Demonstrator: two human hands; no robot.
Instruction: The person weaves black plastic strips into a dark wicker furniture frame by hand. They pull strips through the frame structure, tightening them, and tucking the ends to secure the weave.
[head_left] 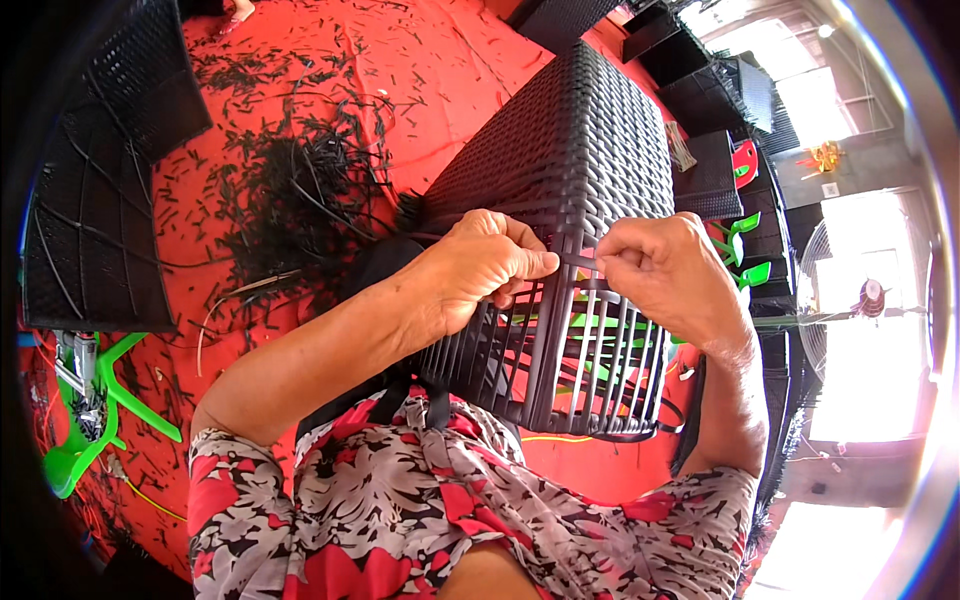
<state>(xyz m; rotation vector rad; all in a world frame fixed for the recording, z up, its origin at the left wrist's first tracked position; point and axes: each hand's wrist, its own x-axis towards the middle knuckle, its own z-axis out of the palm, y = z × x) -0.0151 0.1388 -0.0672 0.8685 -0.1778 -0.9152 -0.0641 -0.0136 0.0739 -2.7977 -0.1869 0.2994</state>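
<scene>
A dark brown woven wicker basket rests in front of me, with its far part closely woven and its near part showing bare parallel stakes. Across the corner stakes runs a flat dark weaving strip. My left hand pinches the strip between thumb and fingers at the left of the corner. On the other side of the corner, my right hand is closed on the same strip, its fingers curled in. The strip's further run behind the hands is hidden.
Black strip offcuts lie heaped on the red floor covering. At left stand a black woven panel and a green plastic stool bearing a metal tool. More dark woven pieces and a large fan are at right.
</scene>
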